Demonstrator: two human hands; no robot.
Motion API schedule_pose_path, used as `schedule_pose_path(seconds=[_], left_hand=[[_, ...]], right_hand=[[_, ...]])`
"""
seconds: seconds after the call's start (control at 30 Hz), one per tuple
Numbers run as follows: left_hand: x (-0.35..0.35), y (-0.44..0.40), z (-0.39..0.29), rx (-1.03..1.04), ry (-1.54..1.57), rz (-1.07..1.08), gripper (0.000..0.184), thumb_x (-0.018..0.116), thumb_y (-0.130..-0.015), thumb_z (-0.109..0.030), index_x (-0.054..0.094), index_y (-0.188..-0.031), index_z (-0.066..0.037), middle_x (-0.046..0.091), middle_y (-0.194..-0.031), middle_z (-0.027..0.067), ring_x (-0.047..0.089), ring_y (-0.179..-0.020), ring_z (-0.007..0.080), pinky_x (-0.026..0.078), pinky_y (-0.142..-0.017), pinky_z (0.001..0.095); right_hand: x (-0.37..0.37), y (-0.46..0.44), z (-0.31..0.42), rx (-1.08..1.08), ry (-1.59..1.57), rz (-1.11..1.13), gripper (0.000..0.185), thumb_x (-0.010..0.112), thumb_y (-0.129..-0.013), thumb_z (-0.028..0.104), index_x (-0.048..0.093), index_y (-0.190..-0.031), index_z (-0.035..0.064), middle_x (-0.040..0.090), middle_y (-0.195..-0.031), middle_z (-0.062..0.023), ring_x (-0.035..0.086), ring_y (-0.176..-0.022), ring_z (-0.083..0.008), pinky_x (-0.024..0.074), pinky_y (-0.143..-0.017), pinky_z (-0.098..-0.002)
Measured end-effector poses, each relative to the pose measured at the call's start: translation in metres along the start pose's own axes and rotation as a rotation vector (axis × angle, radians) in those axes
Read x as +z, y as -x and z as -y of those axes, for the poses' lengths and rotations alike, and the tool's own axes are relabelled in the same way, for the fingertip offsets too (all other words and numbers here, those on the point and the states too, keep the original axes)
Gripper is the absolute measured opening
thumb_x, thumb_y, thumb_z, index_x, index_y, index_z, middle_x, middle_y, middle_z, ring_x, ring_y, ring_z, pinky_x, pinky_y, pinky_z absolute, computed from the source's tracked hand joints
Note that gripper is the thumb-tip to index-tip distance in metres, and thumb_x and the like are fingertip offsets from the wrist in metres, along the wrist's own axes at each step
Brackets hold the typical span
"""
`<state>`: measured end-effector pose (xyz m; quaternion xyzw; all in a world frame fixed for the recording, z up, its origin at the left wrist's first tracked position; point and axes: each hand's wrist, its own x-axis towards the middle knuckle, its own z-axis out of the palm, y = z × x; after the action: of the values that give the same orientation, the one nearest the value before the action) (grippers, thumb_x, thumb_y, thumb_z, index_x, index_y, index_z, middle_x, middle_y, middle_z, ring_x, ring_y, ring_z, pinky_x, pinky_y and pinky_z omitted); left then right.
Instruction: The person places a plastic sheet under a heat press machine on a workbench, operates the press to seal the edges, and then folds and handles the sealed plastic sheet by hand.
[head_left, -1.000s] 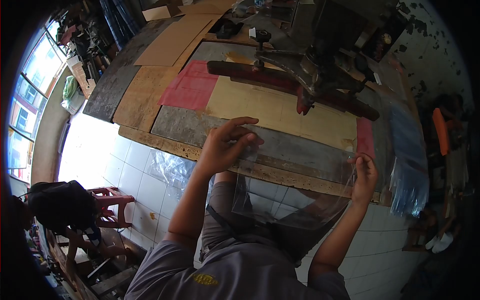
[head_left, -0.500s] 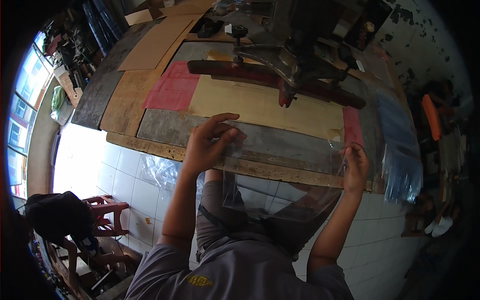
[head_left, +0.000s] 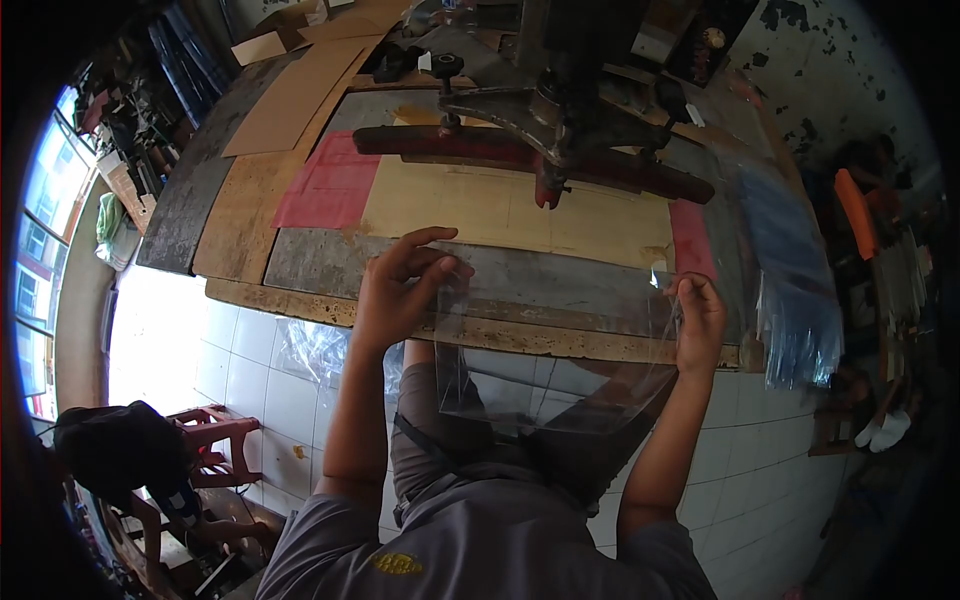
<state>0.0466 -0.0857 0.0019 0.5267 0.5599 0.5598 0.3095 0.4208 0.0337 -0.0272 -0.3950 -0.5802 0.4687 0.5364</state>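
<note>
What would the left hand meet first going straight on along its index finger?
Probably the pale yellow sheet, since the left hand points across it. Depth is unclear from this single view, so it may pass above without contact.

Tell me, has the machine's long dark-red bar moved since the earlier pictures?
No, not that I can see. Against the yellow sheet and larger pink patch beneath, the long bar keeps its place; the whole view has shifted.
</note>
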Motion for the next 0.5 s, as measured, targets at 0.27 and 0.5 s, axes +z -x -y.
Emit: schedule_pose_path(seconds=[0.27,0.5], left_hand=[[0.0002,0.0004,0.0053,0.025,0.011,0.003,0.033,0.066,-0.098,-0.003,0.060,-0.130,0.003,0.079,-0.094,0.0102,0.072,-0.090,0.0123,0.055,-0.084,0.0272],[-0.0023,-0.0002,0.0048,0.047,-0.056,0.020,0.034,0.066,-0.099,-0.005,0.059,-0.131,0.003,0.079,-0.093,0.0098,0.072,-0.090,0.0114,0.054,-0.085,0.0264]], right_hand=[[0.0020,0.0006,-0.0021,-0.026,0.047,-0.034,0.020,0.068,-0.102,0.022,0.067,-0.101,0.0024,0.067,-0.090,-0.0014,0.061,-0.088,-0.0096,0.0442,-0.085,-0.0258],[0.0032,0.0013,0.0015,-0.023,0.058,-0.047,0.020,0.068,-0.102,0.022,0.067,-0.101,0.0026,0.066,-0.088,-0.0012,0.061,-0.087,-0.0094,0.0438,-0.085,-0.0262]])
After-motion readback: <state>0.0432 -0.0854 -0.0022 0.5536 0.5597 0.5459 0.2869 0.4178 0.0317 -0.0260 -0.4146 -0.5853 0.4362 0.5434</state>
